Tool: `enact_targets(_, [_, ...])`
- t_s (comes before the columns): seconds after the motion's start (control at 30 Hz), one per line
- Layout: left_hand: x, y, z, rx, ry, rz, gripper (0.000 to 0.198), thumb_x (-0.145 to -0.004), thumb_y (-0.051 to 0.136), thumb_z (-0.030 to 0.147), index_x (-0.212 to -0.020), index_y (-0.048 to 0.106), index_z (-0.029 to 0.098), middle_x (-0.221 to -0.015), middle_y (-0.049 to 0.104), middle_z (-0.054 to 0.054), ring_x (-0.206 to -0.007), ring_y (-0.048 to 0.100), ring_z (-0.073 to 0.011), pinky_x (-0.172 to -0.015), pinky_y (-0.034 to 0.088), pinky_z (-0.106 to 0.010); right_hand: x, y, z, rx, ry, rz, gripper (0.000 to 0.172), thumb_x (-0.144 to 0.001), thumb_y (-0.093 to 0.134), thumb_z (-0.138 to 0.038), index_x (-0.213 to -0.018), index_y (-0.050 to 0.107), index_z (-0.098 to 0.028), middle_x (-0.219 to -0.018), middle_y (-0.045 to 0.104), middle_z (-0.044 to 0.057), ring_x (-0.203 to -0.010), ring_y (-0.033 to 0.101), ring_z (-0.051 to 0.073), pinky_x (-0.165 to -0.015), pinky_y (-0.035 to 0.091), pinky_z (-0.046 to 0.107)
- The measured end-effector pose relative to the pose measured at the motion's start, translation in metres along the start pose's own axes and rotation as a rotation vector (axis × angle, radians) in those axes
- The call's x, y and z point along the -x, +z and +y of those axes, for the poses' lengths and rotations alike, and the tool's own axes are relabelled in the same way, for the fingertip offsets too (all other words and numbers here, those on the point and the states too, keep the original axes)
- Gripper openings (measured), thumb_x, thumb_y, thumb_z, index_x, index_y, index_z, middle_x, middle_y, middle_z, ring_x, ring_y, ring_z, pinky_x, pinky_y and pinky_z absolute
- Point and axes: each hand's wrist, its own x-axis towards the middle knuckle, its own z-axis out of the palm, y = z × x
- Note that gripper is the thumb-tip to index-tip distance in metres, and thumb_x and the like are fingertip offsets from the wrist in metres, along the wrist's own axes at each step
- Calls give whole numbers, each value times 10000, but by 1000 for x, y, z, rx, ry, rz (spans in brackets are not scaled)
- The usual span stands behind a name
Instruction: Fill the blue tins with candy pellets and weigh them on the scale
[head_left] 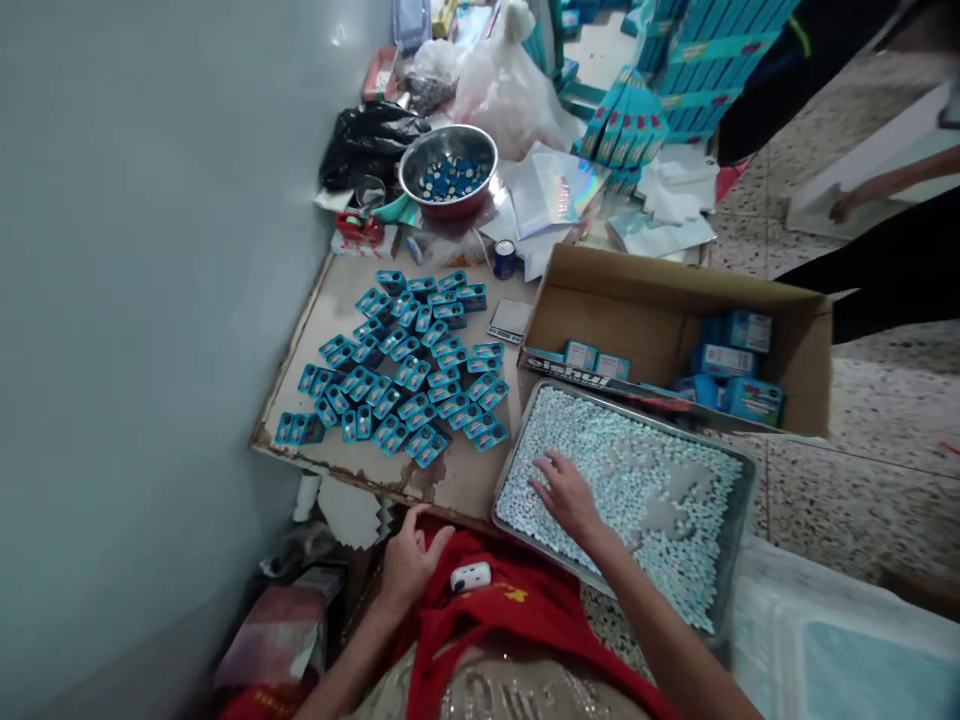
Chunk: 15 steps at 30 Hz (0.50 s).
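My right hand (568, 497) is over the left part of a metal tray (739, 545), its fingertips at the small pale blue and white pellets (622, 450) spread in it. The fingers are stretched and apart, and I see nothing held in them. By the table's front edge is my left hand (411, 562), thumb apart from the fingers, with nothing visible in it. Many small blue open-topped boxes (409, 372) stand in loose rows on the table (469, 480) beyond it. Pale bits show in several of their tops.
Behind the tray sits a cardboard box (600, 280) with blue packs (724, 360). A small scale (512, 318), a blue can (504, 258) and a metal bowl (448, 140) of discs lie farther back. At right, a person's hand (844, 205) rests near a white box.
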Motion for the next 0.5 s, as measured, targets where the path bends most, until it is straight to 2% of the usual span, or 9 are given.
enact_targets(0.03, [3,4,-4,-37,-15,-22,642,-1039,598,576,-1490,603,120,-712,646,20,-698,702,-248,-729,534,-337,4,6,-5,-6,-9,-12,269,-1110,623,-324,-1290,758,-175,-1377,679,224,-1166,722,339,-1006,650,497])
enact_targets(0.1, [-4,7,-4,-104,40,-51,745,-974,725,552,-1580,570,147,-1063,759,-88,-1007,771,-293,-924,594,-405,3,16,-12,-13,-11,-21,287,-1106,637,-346,-1312,758,-185,-1407,673,221,-1204,709,346,-1025,642,507])
enact_targets(0.17, [-27,1,4,-157,180,-85,843,-852,891,484,-1583,593,190,-1449,671,-177,-1349,687,-360,-1140,561,-485,-6,18,-14,-13,26,-5,351,-1112,630,-413,-1350,755,-188,-1450,657,229,-1263,683,371,-1066,621,547])
enact_targets(0.2, [-43,-5,11,-182,274,-113,854,-799,946,431,-1555,622,200,-1549,607,-195,-1447,624,-385,-1209,528,-512,-13,17,-13,-21,61,7,398,-1111,623,-461,-1360,757,-181,-1466,649,240,-1291,667,390,-1090,603,577])
enact_targets(0.23, [-60,-12,17,-203,372,-147,814,-783,965,371,-1516,653,206,-1564,596,-195,-1465,608,-389,-1236,515,-525,-20,16,-10,-40,106,17,451,-1106,617,-519,-1356,764,-174,-1468,647,254,-1308,655,409,-1110,583,609])
enact_targets(0.33, [-112,-34,31,-249,631,-215,568,-903,851,202,-1446,686,219,-1435,678,-157,-1332,680,-326,-1181,563,-492,-32,9,1,-238,315,24,581,-1041,641,-700,-1243,811,-182,-1352,714,249,-1272,668,433,-1158,525,666])
enact_targets(0.4, [-137,-43,30,-266,695,-196,475,-957,779,152,-1420,693,213,-1347,717,-138,-1257,705,-300,-1131,591,-468,-32,8,3,-392,483,39,633,-1014,619,-781,-1176,814,-201,-1234,764,212,-1196,710,409,-1147,532,651])
enact_targets(0.47, [-148,-48,18,-266,716,-143,441,-986,748,147,-1421,693,198,-1336,730,-143,-1263,703,-297,-1123,600,-465,-30,13,-4,-523,644,84,695,-1036,531,-813,-1264,777,-204,-1214,777,190,-1140,750,369,-1084,585,605])
enact_targets(0.5, [-149,-49,8,-275,736,-112,426,-999,735,148,-1421,696,189,-1354,731,-152,-1298,693,-304,-1143,593,-480,-32,17,-10,-598,716,123,726,-1041,507,-817,-1355,738,-204,-1272,767,190,-1149,761,354,-1060,603,583])
